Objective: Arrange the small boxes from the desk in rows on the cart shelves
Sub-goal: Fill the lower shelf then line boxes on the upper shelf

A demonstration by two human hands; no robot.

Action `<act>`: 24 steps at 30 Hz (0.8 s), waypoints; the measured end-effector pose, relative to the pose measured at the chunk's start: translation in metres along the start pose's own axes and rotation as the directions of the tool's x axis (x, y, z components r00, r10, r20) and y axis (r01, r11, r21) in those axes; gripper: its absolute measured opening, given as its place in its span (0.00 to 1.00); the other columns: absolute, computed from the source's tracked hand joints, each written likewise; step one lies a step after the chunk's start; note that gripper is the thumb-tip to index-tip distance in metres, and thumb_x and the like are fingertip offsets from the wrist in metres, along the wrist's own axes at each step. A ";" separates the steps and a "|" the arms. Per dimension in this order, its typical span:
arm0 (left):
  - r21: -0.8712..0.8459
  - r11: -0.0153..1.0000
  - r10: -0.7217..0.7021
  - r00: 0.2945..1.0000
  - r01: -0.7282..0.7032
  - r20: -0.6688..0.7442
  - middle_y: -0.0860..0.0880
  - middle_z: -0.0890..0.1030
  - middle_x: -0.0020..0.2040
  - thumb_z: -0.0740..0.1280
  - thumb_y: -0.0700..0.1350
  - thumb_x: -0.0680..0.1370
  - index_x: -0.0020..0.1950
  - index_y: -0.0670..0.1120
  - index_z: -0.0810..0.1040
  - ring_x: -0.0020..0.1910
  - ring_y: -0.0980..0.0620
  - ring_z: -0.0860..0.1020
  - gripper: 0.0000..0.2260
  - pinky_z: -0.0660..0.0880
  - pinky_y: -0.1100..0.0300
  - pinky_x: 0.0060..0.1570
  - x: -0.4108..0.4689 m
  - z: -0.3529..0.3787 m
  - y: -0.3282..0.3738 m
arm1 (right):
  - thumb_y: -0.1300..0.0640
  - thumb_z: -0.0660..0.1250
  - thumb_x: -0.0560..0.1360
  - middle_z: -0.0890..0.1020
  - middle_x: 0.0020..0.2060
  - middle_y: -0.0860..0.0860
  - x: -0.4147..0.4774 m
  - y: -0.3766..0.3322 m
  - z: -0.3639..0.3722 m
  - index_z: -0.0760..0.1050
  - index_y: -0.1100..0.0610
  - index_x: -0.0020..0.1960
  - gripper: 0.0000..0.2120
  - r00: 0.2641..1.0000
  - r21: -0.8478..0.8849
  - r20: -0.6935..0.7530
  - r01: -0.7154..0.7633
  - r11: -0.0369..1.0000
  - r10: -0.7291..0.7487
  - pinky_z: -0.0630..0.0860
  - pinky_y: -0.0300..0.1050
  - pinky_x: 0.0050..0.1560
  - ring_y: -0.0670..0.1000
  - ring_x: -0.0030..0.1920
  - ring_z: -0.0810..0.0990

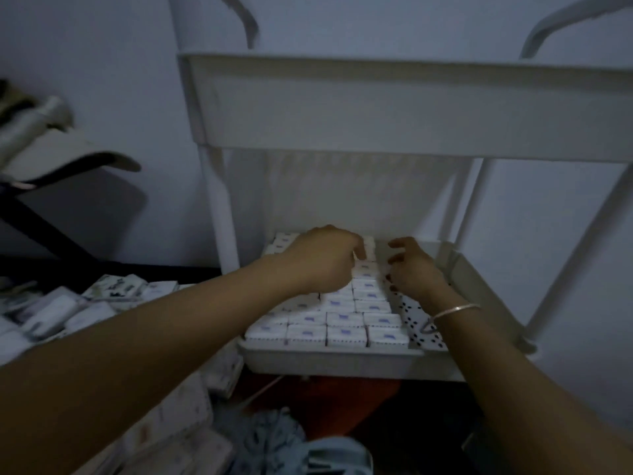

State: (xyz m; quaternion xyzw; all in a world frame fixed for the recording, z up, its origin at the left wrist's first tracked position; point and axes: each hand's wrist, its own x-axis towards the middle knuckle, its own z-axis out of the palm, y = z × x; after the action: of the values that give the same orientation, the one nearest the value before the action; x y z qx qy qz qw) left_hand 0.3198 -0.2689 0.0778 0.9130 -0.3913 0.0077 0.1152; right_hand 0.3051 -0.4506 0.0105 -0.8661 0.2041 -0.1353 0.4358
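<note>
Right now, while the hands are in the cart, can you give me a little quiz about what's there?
1. True or false: the silver bracelet is on the left wrist.
2. The lower cart shelf has a bare dotted strip. On which side of the small boxes is it? A left, B right, C front.
3. Fill in: the boxes' labels are ___.
Key: 1 false, it is on the right wrist. 2 B. 3 purple.

No legible text, purple marks (343,317) on the small boxes (383,319) (too blurred to read)
</note>
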 end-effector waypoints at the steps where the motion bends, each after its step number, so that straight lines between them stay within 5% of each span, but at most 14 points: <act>1: -0.048 0.999 0.002 1.000 -0.002 -0.008 0.51 0.79 0.60 0.58 0.37 0.79 0.64 0.51 0.76 0.58 0.51 0.76 0.18 0.73 0.57 0.59 -0.013 -0.002 0.000 | 0.64 0.59 0.78 0.79 0.51 0.59 -0.016 -0.001 -0.002 0.67 0.58 0.64 0.15 0.999 -0.107 -0.031 0.012 0.994 -0.016 0.78 0.58 0.51 0.61 0.49 0.79; 3: -0.158 0.987 0.007 1.000 -0.008 -0.008 0.52 0.81 0.56 0.57 0.35 0.78 0.62 0.49 0.78 0.54 0.54 0.78 0.17 0.76 0.56 0.56 -0.040 -0.006 0.002 | 0.56 0.59 0.79 0.79 0.46 0.54 -0.055 -0.003 -0.007 0.69 0.57 0.56 0.07 0.999 -0.310 -0.034 -0.001 0.951 -0.010 0.75 0.50 0.44 0.56 0.44 0.77; 6: -0.265 0.964 0.010 1.000 -0.017 -0.026 0.53 0.82 0.54 0.56 0.35 0.80 0.59 0.49 0.79 0.50 0.57 0.79 0.17 0.77 0.60 0.52 -0.080 -0.011 0.009 | 0.41 0.58 0.78 0.79 0.47 0.52 -0.105 -0.001 -0.008 0.71 0.56 0.55 0.18 0.998 -0.519 -0.025 -0.062 0.852 0.057 0.70 0.46 0.44 0.53 0.46 0.77; 9: -0.268 0.963 -0.001 0.999 -0.012 -0.048 0.55 0.82 0.52 0.57 0.37 0.81 0.58 0.51 0.80 0.48 0.61 0.80 0.16 0.76 0.67 0.49 -0.117 -0.014 0.016 | 0.33 0.51 0.77 0.82 0.51 0.56 -0.135 0.008 -0.001 0.71 0.57 0.59 0.29 0.993 -0.600 -0.111 -0.029 0.799 -0.048 0.73 0.49 0.51 0.56 0.51 0.80; 14: -0.333 0.943 -0.055 0.981 -0.011 -0.187 0.60 0.82 0.50 0.60 0.37 0.80 0.54 0.55 0.80 0.47 0.63 0.80 0.15 0.77 0.64 0.52 -0.197 -0.027 0.024 | 0.29 0.56 0.74 0.81 0.43 0.53 -0.168 0.024 0.002 0.74 0.56 0.49 0.29 0.948 -0.627 -0.157 0.119 0.770 -0.275 0.72 0.49 0.53 0.54 0.46 0.79; 18: -0.333 0.943 -0.074 0.959 -0.023 -0.274 0.63 0.81 0.49 0.62 0.39 0.80 0.52 0.59 0.80 0.49 0.67 0.79 0.15 0.72 0.75 0.46 -0.259 -0.018 0.024 | 0.29 0.56 0.73 0.81 0.42 0.52 -0.189 0.033 0.007 0.76 0.56 0.49 0.29 0.934 -0.632 -0.211 0.096 0.769 -0.289 0.72 0.49 0.53 0.53 0.46 0.78; 24: -0.352 0.935 -0.149 0.948 0.043 -0.280 0.65 0.80 0.51 0.61 0.42 0.81 0.55 0.59 0.80 0.51 0.70 0.76 0.13 0.71 0.74 0.46 -0.303 0.018 0.023 | 0.30 0.55 0.74 0.79 0.40 0.51 -0.226 0.036 0.001 0.74 0.54 0.48 0.28 0.924 -0.635 -0.252 0.066 0.769 -0.287 0.69 0.49 0.55 0.52 0.44 0.77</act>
State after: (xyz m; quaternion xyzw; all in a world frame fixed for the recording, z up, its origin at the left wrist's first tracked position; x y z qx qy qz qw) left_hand 0.0912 -0.0722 0.0330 0.8852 -0.3189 0.0733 0.3306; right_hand 0.0984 -0.3626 -0.0324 -0.9397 0.2244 -0.2473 0.0734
